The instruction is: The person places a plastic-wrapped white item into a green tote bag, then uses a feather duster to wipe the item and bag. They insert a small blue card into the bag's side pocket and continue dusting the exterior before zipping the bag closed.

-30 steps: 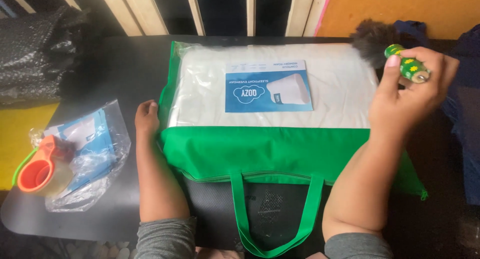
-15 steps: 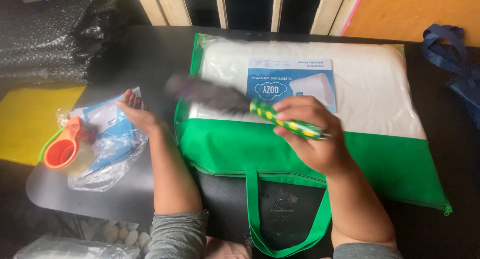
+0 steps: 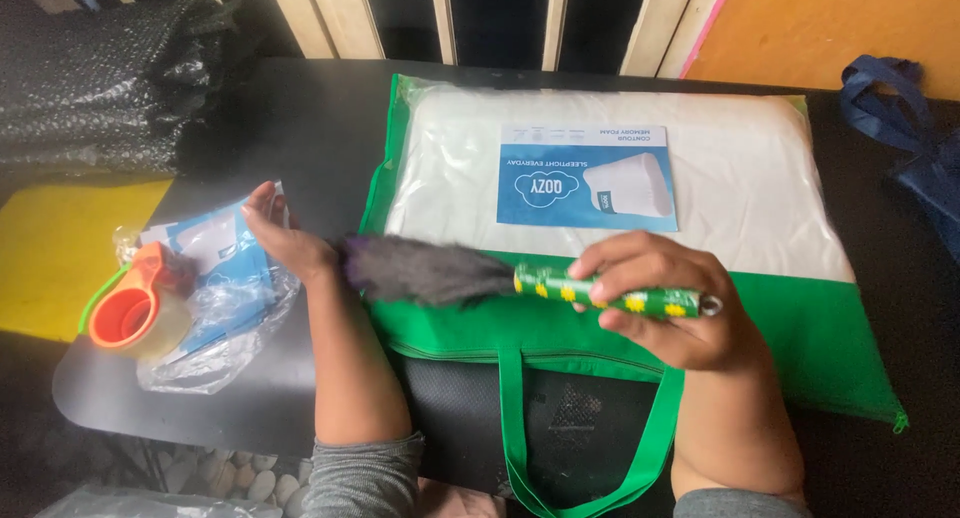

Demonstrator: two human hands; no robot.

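Observation:
My right hand (image 3: 668,303) grips the green, yellow-dotted handle of a feather duster (image 3: 470,275), whose dark feathers point left across a green bag. The green bag (image 3: 620,328) holds a white pillow (image 3: 740,168) in clear plastic with a blue card (image 3: 585,178) on top. My left hand (image 3: 282,236) lies flat with fingers apart on a clear plastic packet (image 3: 215,288) with blue and white contents, left of the bag. The duster's feathers end close to my left wrist.
An orange tape dispenser (image 3: 130,313) rests on the packet's left side on the black table (image 3: 300,128). Black bubble wrap (image 3: 100,78) is piled at far left, a yellow surface (image 3: 50,248) below it. A dark blue bag (image 3: 905,148) lies at right. Wooden slats stand behind.
My right hand brought the duster from the far right of the bag down to its front left. My left hand shifted left from the bag's edge onto the plastic packet.

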